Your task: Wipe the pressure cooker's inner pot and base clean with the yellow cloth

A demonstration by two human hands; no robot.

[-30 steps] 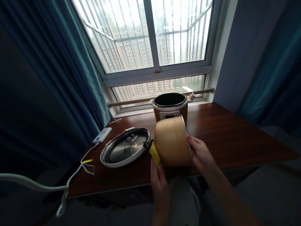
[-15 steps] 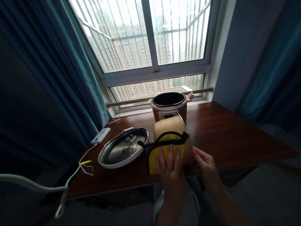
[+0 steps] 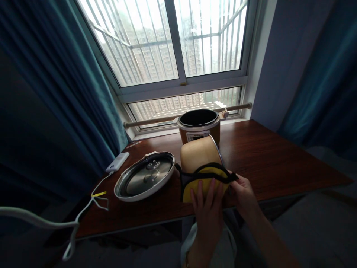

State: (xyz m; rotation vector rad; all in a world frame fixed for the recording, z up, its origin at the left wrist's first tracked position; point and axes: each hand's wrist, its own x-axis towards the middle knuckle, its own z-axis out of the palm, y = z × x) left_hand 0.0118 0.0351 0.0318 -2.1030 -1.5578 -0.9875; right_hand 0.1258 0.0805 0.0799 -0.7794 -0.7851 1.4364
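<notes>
A tan inner pot [image 3: 196,154] lies on its side at the front of the wooden table [image 3: 267,156], its mouth facing right. A yellow cloth with black edging [image 3: 195,182] is draped over its near side. My left hand [image 3: 208,208] lies on the cloth with fingers stretched flat, pressing it against the pot. My right hand [image 3: 245,195] grips the pot's rim at the right, fingers curled round the edge by the cloth's black trim.
The cooker body [image 3: 199,124] stands open behind the pot, near the window. Its steel lid [image 3: 145,176] lies upturned to the left. A white power bank [image 3: 117,162] with a trailing white cable [image 3: 83,212] sits at the left edge. Teal curtains hang on both sides.
A second ago my left hand held the bunched cloth at the pot's base. It has since spread the cloth over the pot's side and slid it rightward and slightly down.
</notes>
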